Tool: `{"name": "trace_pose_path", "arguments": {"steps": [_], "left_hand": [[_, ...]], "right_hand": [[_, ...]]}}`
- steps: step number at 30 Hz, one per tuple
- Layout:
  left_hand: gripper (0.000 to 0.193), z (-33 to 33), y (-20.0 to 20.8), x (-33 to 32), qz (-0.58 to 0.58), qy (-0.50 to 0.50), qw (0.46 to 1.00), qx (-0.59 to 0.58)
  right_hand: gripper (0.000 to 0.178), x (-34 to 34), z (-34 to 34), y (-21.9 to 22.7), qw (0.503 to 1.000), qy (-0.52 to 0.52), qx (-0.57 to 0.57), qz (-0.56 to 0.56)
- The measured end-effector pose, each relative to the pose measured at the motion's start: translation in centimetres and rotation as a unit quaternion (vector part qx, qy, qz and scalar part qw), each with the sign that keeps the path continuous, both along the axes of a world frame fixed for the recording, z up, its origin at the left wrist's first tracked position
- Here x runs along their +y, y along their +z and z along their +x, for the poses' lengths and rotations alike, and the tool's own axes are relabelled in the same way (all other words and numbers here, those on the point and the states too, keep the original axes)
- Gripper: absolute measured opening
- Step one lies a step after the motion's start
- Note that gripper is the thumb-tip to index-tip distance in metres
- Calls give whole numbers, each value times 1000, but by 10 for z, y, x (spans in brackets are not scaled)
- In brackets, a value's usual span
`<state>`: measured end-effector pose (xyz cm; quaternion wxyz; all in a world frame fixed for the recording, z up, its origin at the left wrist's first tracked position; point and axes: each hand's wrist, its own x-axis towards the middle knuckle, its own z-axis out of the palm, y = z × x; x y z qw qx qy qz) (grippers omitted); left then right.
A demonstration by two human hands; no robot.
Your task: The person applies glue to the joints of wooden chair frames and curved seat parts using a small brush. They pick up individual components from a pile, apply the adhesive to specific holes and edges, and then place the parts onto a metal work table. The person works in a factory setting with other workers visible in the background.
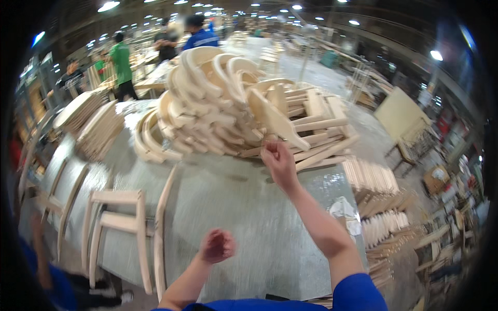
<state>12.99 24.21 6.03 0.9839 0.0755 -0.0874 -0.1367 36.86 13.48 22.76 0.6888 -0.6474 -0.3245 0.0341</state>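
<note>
Across the grey table [207,207], a heap of curved wooden parts [199,122] sits at the far side; the right hand [279,159] is at its near edge, fingers bent, and I can't tell whether they grip anything. Nearer, the left hand [217,245] hovers loosely fisted, right of a pale wooden frame [122,222].

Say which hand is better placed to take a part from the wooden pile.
Probably the right hand: it is by the near edge of the pile, while the left hand is farther back over the table.
</note>
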Motion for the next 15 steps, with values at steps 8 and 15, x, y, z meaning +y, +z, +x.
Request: {"name": "trace_pose_path", "arguments": {"steps": [8,15], "left_hand": [[47,9,-43,52,0,80,996,41],[40,-1,-65,39,169,-6,973,154]], "right_hand": [[70,94,224,19,836,-423,-293,-190],[23,115,267,25,951,-301,-62,27]]}}
